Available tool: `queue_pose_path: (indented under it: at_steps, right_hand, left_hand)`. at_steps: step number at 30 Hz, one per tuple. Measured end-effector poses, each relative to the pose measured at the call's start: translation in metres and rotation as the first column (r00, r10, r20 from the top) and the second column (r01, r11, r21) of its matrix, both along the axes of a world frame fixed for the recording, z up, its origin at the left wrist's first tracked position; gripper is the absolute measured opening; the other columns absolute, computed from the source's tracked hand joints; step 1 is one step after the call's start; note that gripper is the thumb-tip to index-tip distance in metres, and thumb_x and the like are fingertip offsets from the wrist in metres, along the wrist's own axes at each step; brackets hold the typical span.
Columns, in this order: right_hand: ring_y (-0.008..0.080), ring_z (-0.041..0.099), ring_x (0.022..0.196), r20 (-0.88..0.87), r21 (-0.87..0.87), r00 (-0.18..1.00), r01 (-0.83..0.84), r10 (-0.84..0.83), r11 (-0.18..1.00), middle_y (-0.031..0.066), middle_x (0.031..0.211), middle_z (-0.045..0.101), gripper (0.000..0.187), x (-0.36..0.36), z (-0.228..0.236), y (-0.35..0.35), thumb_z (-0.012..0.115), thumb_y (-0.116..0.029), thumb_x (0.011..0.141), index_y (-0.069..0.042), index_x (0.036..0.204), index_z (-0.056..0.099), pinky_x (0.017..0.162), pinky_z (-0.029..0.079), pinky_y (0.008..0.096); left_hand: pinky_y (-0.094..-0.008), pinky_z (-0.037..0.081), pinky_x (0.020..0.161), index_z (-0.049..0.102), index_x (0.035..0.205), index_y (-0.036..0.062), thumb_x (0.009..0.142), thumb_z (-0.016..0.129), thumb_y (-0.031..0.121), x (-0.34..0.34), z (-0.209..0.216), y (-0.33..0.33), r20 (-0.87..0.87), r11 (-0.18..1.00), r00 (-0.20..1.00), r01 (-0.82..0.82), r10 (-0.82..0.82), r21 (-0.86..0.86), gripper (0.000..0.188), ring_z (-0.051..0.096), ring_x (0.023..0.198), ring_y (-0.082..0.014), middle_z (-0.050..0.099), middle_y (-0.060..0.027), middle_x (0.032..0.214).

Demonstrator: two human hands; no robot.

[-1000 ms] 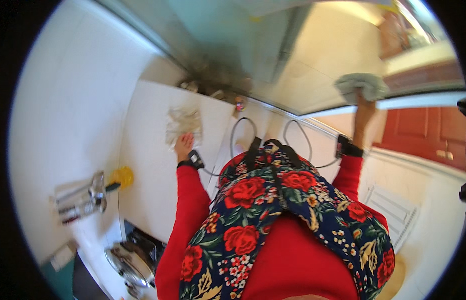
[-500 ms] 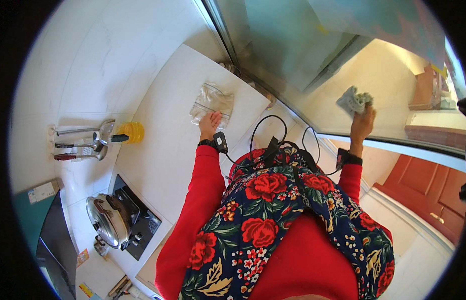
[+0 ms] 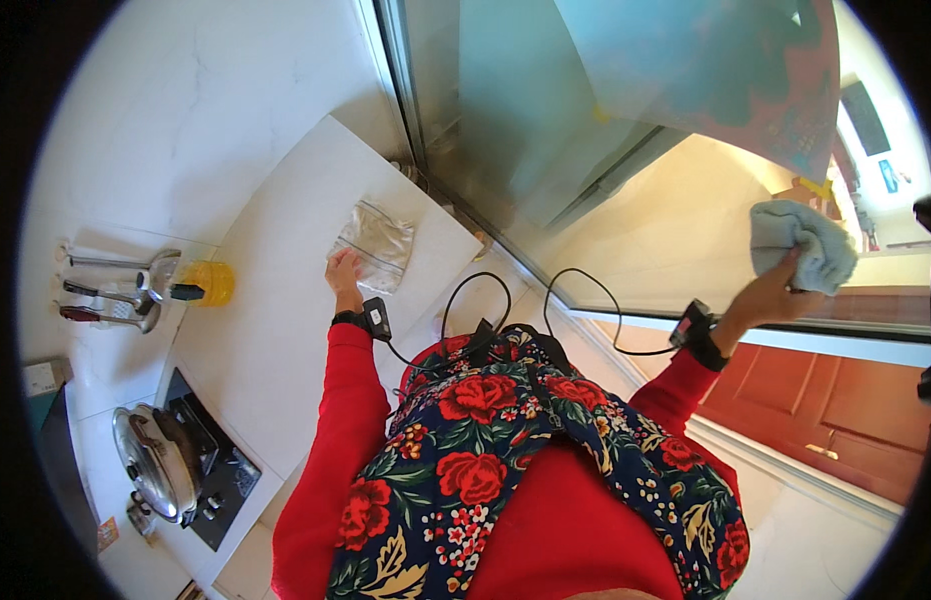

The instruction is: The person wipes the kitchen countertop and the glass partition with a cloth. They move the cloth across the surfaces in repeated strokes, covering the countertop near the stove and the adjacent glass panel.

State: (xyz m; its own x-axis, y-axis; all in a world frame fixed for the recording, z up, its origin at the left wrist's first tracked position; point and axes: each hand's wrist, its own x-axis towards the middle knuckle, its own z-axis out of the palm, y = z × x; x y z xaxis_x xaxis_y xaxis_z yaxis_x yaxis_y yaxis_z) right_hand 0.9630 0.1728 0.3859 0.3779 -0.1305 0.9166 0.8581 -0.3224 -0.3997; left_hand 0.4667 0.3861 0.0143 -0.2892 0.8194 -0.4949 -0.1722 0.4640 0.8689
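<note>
Grey cloth (image 3: 800, 235) in right hand (image 3: 770, 298); white-labelled left-wrist device (image 3: 378, 320).

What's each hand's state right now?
Left hand: fingers at the edge of the folded beige cloth; whether they grip it cannot be told.
Right hand: closed, holding the grey-blue cloth.

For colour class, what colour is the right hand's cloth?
The cloth is greyish blue; head view shows it.

Pale marbled wall (image 3: 235, 110), red panelled door (image 3: 785, 385)
</note>
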Motion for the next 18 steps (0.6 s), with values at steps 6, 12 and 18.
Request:
queue_pose_path:
  at_steps: [6, 12, 18]
  right_hand:
    - [0.0293, 0.054, 0.086, -0.011, -0.524, 0.989, -0.129, 0.145, 0.842, 0.0120, 0.090, 0.053, 0.035, -0.029, -0.080, 0.024, 0.065, 0.005, 0.067, -0.002, 0.101, 0.059, 0.076, 0.046, 0.0348]
    - [0.0274, 0.055, 0.091, -0.175, -0.569, 0.882, -0.453, 0.437, 0.686, 0.0107, 0.094, 0.055, 0.046, -0.039, -0.049, 0.041, 0.060, 0.011, 0.067, -0.004, 0.111, 0.060, 0.080, 0.045, 0.0329]
    - [0.0238, 0.052, 0.087, 0.360, -0.116, 0.917, -0.137, 0.171, 0.984, 0.0107, 0.095, 0.057, 0.033, -0.025, 0.092, 0.064, 0.057, 0.005, 0.074, 0.000, 0.107, 0.063, 0.077, 0.041, 0.0364]
  left_hand:
    - [-0.0280, 0.048, 0.071, 0.067, 0.090, 0.0083, 0.071, 0.065, 0.016, 0.006, -0.018, -0.002, -0.459, 0.966, 0.876, 0.225, -0.145, 0.124, 0.020, 0.062, 0.076, -0.0154, 0.066, -0.0024, 0.081]
    - [-0.0259, 0.047, 0.072, 0.066, 0.093, 0.0047, 0.071, 0.067, 0.014, 0.000, -0.012, 0.004, -0.471, 0.921, 0.819, 0.388, -0.327, 0.035, 0.024, 0.060, 0.077, -0.0122, 0.065, -0.0038, 0.084]
    - [-0.0271, 0.048, 0.071, 0.066, 0.092, 0.0063, 0.068, 0.069, 0.018, -0.002, -0.008, 0.007, -0.485, 0.911, 0.796, 0.412, -0.362, -0.006, 0.027, 0.061, 0.075, -0.0132, 0.065, -0.0026, 0.081]
